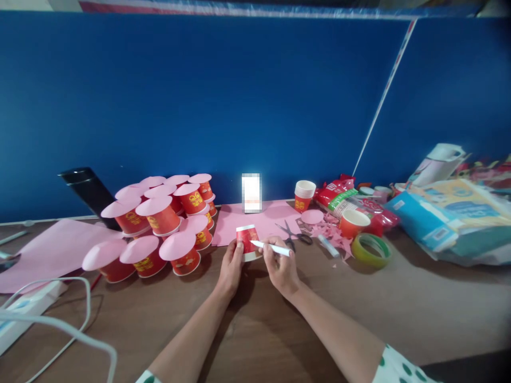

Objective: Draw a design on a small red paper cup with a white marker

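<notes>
A red paper cup (246, 239) is held upside down in my left hand (231, 267), its wide rim toward me. The thumb lies along its side and the other fingers are mostly hidden behind it. My right hand (282, 271) grips a white marker pen (278, 249), its tip touching or very close to the cup's side. Behind the cup lies a pink paper sheet (231, 221) on the brown table (255, 340). Dark-handled scissors (291, 234) rest at the sheet's right edge, beside a pink paper disc (312, 216).
Red cups (162, 219) topped with pink discs are stacked at left, by a black bottle (90, 191). A white cable (85, 340) loops in front. To the right are stacked cups (305, 196), paper scraps (333, 231), a tape roll (371, 250) and a blue package (451, 218).
</notes>
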Demonstrator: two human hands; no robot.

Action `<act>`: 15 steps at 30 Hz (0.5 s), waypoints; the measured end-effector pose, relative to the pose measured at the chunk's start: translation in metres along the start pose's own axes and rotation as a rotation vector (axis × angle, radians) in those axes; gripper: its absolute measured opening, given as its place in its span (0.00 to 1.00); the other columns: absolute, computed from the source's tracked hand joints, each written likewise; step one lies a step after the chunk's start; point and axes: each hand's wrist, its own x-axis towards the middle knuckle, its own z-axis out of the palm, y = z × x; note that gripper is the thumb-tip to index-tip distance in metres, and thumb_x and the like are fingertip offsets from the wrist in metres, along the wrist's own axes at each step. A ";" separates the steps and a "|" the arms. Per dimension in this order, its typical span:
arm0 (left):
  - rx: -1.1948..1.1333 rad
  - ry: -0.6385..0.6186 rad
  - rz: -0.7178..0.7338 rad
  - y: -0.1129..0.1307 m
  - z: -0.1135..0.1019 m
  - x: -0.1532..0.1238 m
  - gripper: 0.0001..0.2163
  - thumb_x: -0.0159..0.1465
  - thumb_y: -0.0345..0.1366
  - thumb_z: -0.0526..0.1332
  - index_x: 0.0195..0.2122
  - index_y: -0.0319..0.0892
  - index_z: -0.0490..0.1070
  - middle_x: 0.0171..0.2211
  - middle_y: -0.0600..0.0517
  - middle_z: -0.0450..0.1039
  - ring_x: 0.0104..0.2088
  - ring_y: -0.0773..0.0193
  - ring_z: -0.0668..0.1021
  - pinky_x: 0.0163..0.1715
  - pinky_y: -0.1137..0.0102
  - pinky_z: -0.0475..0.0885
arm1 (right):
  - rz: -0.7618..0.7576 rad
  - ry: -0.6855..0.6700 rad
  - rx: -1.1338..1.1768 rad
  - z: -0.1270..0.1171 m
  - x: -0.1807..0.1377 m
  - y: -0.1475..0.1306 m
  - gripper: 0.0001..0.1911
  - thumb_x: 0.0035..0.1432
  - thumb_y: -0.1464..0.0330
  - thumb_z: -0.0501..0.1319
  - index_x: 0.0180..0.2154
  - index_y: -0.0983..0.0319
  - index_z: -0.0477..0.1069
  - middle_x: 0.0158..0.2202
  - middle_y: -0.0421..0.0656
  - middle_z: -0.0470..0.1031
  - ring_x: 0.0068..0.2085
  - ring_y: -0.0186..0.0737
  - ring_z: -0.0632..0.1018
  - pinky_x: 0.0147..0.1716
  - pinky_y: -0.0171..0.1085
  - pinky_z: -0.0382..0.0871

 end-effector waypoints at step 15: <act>-0.048 -0.039 -0.037 0.001 0.000 -0.001 0.24 0.57 0.52 0.60 0.47 0.39 0.68 0.40 0.46 0.76 0.36 0.60 0.77 0.39 0.67 0.69 | 0.068 0.026 -0.008 -0.004 0.003 0.000 0.10 0.65 0.69 0.50 0.32 0.61 0.66 0.29 0.43 0.73 0.30 0.36 0.77 0.32 0.33 0.72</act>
